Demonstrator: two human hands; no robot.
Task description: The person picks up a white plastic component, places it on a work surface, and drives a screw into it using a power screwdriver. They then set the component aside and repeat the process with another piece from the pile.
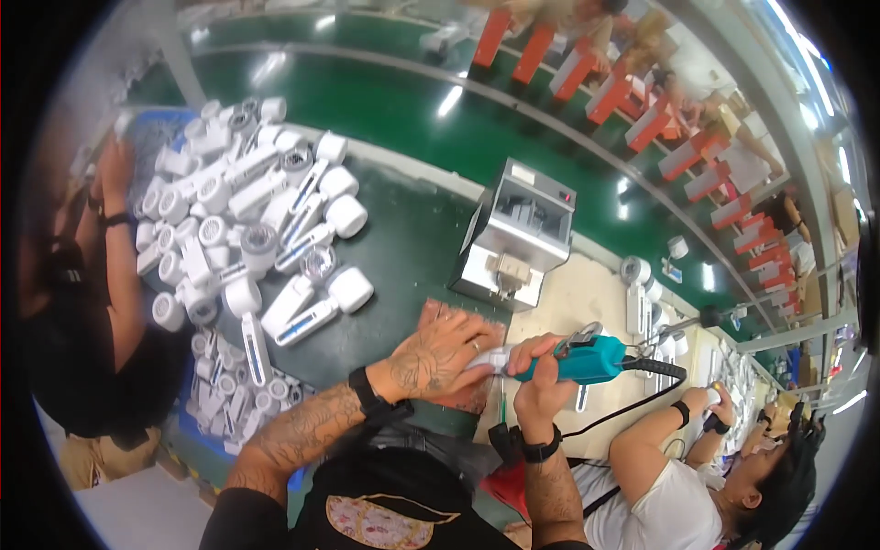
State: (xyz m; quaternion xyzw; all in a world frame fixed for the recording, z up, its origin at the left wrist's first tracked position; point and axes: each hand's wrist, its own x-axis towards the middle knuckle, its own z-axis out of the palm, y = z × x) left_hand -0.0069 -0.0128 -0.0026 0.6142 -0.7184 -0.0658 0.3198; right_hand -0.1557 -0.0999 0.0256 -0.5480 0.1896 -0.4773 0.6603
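My left hand (438, 353) presses down on a white plastic part (483, 361) that lies on a reddish-brown mat (440, 308) at the bench edge; most of the part is hidden under my fingers. My right hand (539, 367) grips a teal electric screwdriver (587, 359), held level with its tip pointing left at the white part. A black cable (632, 403) runs from the screwdriver's rear toward the right. Both wrists carry black bands.
A big heap of white cylindrical housings (247, 220) covers the green bench to the left. A grey metal machine (518, 234) stands just beyond the mat. One person (82, 302) stands at left; another in a white shirt (697, 467) works at right. Orange racks (642, 110) line the far aisle.
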